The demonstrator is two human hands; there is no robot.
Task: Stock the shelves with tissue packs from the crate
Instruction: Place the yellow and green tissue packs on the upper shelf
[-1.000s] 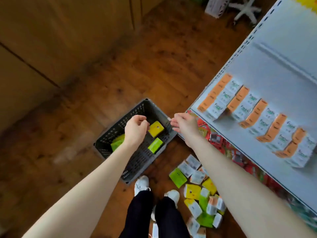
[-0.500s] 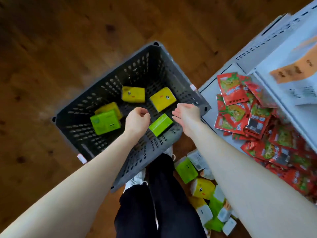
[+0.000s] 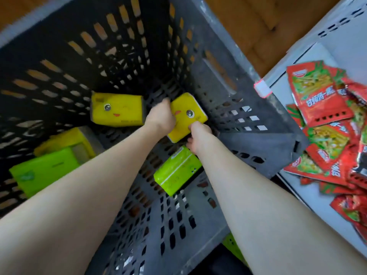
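Both hands are reaching into the dark grey perforated plastic crate (image 3: pixel 228 80).
At frame centre the left hand (image 3: pixel 160 118) is curling round the yellow face-printed soft tissue pack (image 3: pixel 188 114), the right hand (image 3: pixel 198 135) pinching its lower edge; held only by its edges, it may be slipping free on the lift.

One camera sits on the person's head, pointing steeply down into the dark crate (image 3: pixel 228 80) from close above, so close that its walls fill most of the wide-angle frame and bend toward the edges. The left forearm (image 3: pixel 83 191) and right forearm (image 3: pixel 248 195) reach in from the bottom edge toward the yellow tissue pack (image 3: pixel 186 116) near centre. Wooden floor (image 3: pixel 258 26) shows along the top, the shelf (image 3: pixel 309 203) down the right side.
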